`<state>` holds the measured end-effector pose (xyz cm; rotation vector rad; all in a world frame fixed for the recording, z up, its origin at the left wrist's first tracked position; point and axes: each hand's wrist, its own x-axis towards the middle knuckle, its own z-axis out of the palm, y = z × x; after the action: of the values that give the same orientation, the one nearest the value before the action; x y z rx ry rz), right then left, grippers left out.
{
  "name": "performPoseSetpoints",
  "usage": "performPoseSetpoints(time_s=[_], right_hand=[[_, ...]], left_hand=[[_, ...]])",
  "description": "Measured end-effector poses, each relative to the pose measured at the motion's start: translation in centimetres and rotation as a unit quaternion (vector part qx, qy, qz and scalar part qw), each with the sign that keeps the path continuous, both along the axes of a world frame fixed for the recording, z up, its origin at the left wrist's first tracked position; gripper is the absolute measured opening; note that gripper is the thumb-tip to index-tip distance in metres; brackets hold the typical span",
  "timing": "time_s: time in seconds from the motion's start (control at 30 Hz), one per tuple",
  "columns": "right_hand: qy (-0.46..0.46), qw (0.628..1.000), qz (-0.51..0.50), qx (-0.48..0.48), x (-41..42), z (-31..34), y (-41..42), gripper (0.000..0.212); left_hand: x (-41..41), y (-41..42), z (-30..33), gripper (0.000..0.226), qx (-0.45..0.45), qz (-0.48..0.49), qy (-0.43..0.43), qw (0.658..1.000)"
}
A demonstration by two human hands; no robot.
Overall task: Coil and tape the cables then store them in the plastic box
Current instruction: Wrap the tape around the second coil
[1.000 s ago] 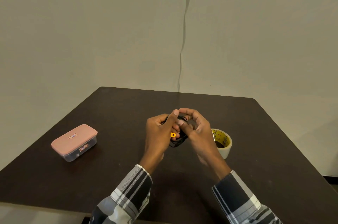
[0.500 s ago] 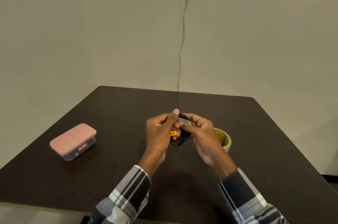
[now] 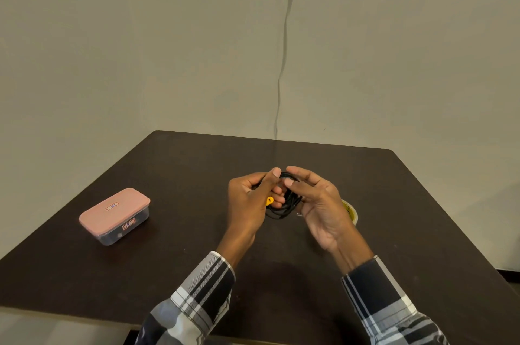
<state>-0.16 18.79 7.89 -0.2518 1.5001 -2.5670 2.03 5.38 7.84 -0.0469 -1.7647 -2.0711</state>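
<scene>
Both the left hand and right hand grip the coiled black cable between them.

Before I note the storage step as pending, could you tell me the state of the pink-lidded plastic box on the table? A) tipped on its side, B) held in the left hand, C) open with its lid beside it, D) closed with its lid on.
D: the plastic box sits flat on the table with its pink lid on, off to the left of both hands, which hold the coiled black cable.
</scene>
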Motion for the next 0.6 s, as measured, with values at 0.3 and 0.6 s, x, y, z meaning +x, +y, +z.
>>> performPoseSetpoints(time_s=[0.3,0.6], right_hand=[[0.018,0.998,-0.065,0.014,0.1,0.0,-0.4,0.026],[0.052,0.986,-0.12,0.1,0.1,0.1,-0.9,0.022]], left_hand=[[0.0,0.2,-0.4,0.027,-0.039,0.003,0.02,0.999],[0.2,-0.2,-1.0,0.016,-0.01,-0.03,0.024,0.999]])
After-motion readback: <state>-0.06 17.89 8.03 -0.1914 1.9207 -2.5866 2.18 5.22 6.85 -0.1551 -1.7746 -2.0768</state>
